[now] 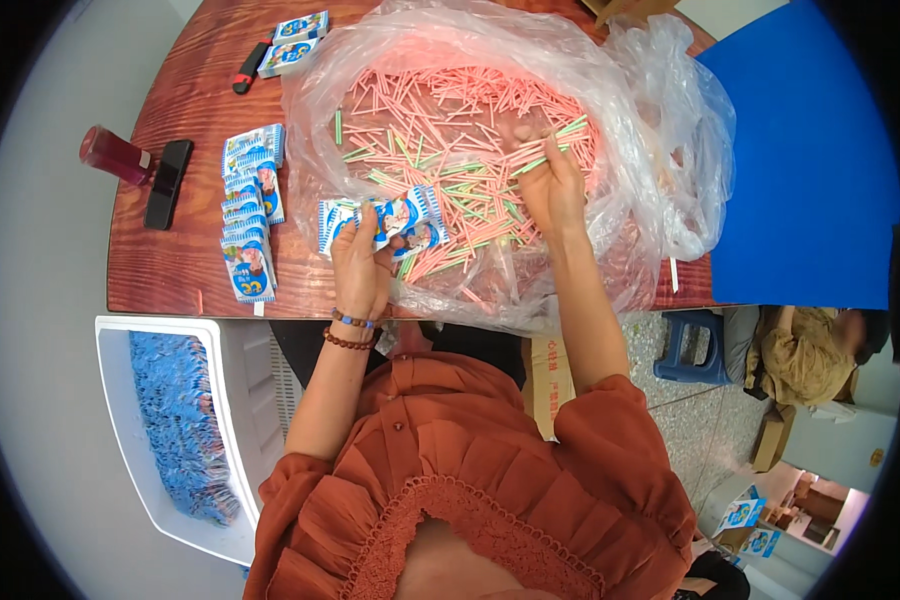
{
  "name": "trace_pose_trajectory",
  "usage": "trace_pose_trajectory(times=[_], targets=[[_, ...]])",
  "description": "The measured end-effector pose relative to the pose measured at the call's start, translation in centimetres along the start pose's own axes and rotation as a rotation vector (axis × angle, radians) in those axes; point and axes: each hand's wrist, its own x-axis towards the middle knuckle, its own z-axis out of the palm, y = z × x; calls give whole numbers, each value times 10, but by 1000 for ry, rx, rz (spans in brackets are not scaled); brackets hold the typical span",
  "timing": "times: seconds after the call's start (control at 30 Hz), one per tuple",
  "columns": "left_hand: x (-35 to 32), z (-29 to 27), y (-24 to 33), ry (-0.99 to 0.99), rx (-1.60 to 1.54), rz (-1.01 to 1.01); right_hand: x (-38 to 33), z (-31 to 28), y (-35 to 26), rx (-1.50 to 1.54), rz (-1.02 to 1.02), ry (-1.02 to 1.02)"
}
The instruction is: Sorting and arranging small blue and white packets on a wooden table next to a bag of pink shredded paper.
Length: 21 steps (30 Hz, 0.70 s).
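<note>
Figure: My left hand [362, 262] gripped a fan of small packets [382, 222] at the near edge of the plastic bag [660, 150]; my right hand [552, 185] pinched a bundle of sticks [550, 145] above the heap. Loosely closed fingers risked dropping sticks back.

Left hand [362, 262] around blue sachets [385, 222], right hand [553, 187] pinching pink and green sticks [550, 148] over clear bag [660, 130].
</note>
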Motion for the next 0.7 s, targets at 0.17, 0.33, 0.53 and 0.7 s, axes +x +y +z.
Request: trace_pose_trajectory(times=[0.17, 0.33, 0.53, 0.7], targets=[[5, 13, -6, -24, -13, 44, -12, 33, 16, 177, -17, -140], [1, 15, -2, 14, -29, 91, -32, 104, 25, -15, -193, -135], [0, 18, 3, 41, -72, 146, -36, 117, 30, -106, -335, -113], [1, 13, 2, 3, -73, 207, -39, 122, 28, -234, -157, -127]])
